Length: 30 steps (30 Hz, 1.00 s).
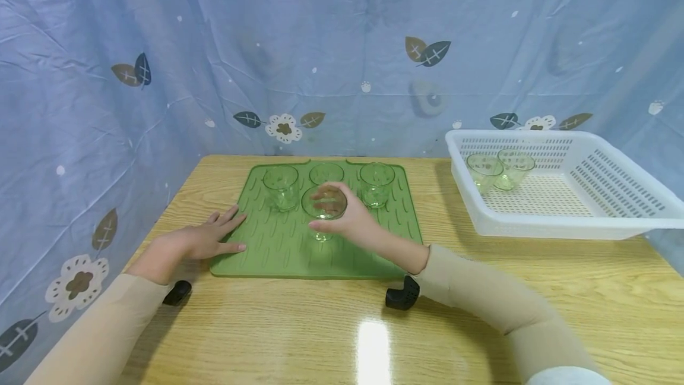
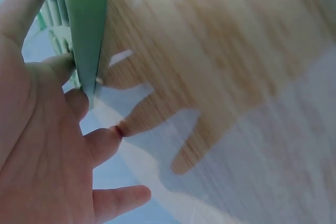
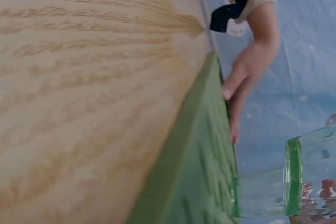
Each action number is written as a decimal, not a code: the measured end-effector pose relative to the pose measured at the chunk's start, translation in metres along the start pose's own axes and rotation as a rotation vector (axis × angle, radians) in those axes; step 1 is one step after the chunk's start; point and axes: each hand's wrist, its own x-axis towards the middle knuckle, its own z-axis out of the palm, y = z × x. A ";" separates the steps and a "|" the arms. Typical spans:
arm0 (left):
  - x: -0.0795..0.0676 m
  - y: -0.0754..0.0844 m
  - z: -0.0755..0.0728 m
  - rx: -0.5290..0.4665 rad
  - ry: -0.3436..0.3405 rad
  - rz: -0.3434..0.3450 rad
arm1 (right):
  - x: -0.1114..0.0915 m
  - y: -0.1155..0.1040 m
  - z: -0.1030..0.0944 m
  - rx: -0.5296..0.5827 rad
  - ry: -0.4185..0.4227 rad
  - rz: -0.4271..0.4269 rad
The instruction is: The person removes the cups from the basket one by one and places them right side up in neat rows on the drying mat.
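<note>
My right hand (image 1: pixel 347 215) grips a clear green-tinted glass (image 1: pixel 323 210), fingers round its far side and thumb at the near side. In the right wrist view, this glass's green base (image 3: pixel 294 177) appears raised off the green ridged mat (image 1: pixel 288 257). Behind it on the mat stand a left glass (image 1: pixel 281 189), a middle glass (image 1: pixel 326 172) and a right glass (image 1: pixel 376 186), rims up. At the mat's left edge lies my left hand (image 1: pixel 205 239), its fingers spread and touching the mat; the left wrist view shows the palm side beside the mat edge (image 2: pixel 86 30).
A white perforated plastic basket (image 1: pixel 550 224) sits at the right rear of the wooden table (image 1: pixel 278 331). Inside it stand a left glass (image 1: pixel 483 174) and a right glass (image 1: pixel 513 171), close together. A blue patterned curtain (image 1: pixel 342 52) hangs behind and on the left.
</note>
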 end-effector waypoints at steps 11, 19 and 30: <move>0.000 0.001 -0.002 -0.004 -0.001 0.009 | 0.008 0.014 0.021 -0.021 -0.043 0.025; 0.001 0.000 0.001 0.008 0.001 0.003 | 0.013 0.020 0.039 0.006 -0.061 0.103; 0.000 0.001 -0.001 -0.016 -0.005 -0.001 | 0.018 0.025 0.063 -0.008 -0.096 0.117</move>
